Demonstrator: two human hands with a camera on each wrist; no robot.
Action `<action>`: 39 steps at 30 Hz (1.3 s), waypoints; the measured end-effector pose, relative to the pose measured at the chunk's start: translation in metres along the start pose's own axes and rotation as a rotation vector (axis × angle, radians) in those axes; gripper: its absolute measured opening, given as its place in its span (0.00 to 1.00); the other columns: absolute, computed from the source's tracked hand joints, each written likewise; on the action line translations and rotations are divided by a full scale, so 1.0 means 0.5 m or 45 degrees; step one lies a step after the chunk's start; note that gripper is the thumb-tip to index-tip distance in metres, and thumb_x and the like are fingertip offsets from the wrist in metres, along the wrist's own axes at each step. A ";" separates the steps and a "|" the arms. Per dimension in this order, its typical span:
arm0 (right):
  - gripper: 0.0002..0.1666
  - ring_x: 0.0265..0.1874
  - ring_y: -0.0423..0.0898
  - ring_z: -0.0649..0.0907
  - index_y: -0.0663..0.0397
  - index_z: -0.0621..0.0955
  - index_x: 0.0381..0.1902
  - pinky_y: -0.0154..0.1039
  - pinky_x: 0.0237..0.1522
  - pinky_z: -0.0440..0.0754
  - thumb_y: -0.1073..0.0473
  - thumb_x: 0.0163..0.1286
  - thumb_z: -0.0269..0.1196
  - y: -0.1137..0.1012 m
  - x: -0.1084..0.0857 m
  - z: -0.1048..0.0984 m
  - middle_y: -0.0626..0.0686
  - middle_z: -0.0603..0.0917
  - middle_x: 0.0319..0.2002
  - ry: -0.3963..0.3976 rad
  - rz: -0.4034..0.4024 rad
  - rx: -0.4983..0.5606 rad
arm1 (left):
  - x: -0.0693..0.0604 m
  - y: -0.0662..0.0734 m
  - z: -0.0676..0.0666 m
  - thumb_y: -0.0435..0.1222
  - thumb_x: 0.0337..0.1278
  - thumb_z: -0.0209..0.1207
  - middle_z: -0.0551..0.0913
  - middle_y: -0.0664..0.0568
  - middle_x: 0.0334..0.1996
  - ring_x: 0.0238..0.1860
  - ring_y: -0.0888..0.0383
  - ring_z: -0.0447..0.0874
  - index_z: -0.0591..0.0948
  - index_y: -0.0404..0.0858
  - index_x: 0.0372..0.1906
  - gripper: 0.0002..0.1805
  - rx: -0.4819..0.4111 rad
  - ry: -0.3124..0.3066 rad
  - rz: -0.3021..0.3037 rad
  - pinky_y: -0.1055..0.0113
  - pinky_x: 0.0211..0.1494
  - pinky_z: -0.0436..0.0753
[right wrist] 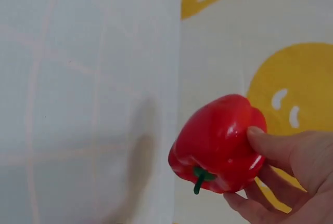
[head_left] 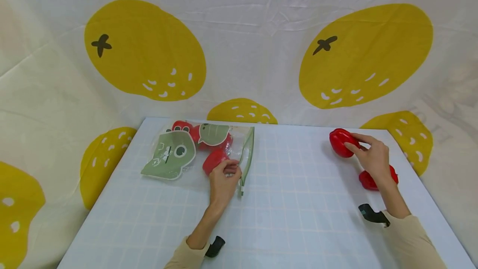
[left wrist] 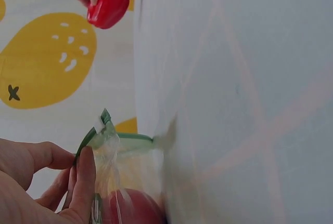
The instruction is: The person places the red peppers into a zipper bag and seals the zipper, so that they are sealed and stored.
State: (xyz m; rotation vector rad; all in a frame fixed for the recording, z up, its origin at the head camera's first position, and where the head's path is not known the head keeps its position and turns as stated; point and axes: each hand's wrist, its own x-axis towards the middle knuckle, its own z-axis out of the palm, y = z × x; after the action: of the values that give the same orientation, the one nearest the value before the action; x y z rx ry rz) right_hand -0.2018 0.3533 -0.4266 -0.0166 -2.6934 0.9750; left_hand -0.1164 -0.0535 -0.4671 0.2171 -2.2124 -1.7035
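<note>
Bagging appears partial: left hand (head_left: pixel 224 182) pinches the bag (head_left: pixel 248 152) containing red items (head_left: pixel 213 161), right hand (head_left: pixel 373 159) grasps a pepper (head_left: pixel 340 142), another red piece (head_left: pixel 367 181) lies unbagged on the table (head_left: pixel 287 206).

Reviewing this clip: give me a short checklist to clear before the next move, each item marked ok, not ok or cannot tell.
Assuming the held pepper probably goes into the bag next:
1. Right grip has the pepper: ok, held between thumb and fingers.
2. Left grip has the bag: ok, it pinches the edge at the green strip.
3. Bag mouth wide enough: cannot tell; its edges look parted in the left wrist view.
4. Held pepper at the mouth: not ok, it is well to the right.
5. Second pepper out of the way: ok, it lies on the table, away from the bag.
</note>
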 end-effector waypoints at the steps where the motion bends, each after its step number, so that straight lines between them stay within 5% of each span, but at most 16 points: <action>1: 0.30 0.63 0.65 0.73 0.59 0.77 0.69 0.52 0.53 0.86 0.50 0.74 0.65 -0.004 -0.001 0.002 0.69 0.79 0.63 -0.006 0.004 0.011 | 0.000 0.000 0.000 0.28 0.56 0.70 0.88 0.47 0.34 0.34 0.53 0.87 0.88 0.34 0.42 0.08 -0.004 -0.001 0.001 0.72 0.40 0.86; 15: 0.35 0.67 0.60 0.71 0.52 0.74 0.73 0.22 0.44 0.79 0.44 0.74 0.64 -0.053 -0.019 0.049 0.62 0.76 0.68 -0.103 0.151 0.239 | 0.001 0.001 0.001 0.29 0.56 0.70 0.89 0.47 0.35 0.34 0.53 0.88 0.88 0.34 0.42 0.09 0.003 0.000 -0.008 0.73 0.40 0.86; 39: 0.39 0.68 0.53 0.73 0.49 0.75 0.72 0.26 0.51 0.80 0.41 0.68 0.69 -0.140 -0.037 0.151 0.54 0.77 0.69 -0.253 0.202 0.592 | 0.002 0.001 0.002 0.27 0.54 0.70 0.89 0.48 0.34 0.33 0.54 0.88 0.88 0.35 0.40 0.08 -0.008 0.026 0.040 0.71 0.40 0.87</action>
State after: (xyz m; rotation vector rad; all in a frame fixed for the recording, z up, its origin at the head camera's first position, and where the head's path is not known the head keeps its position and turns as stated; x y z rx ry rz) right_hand -0.1979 0.2499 -0.4428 -0.0422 -2.5936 1.7118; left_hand -0.1178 -0.0528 -0.4667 0.1964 -2.1846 -1.6841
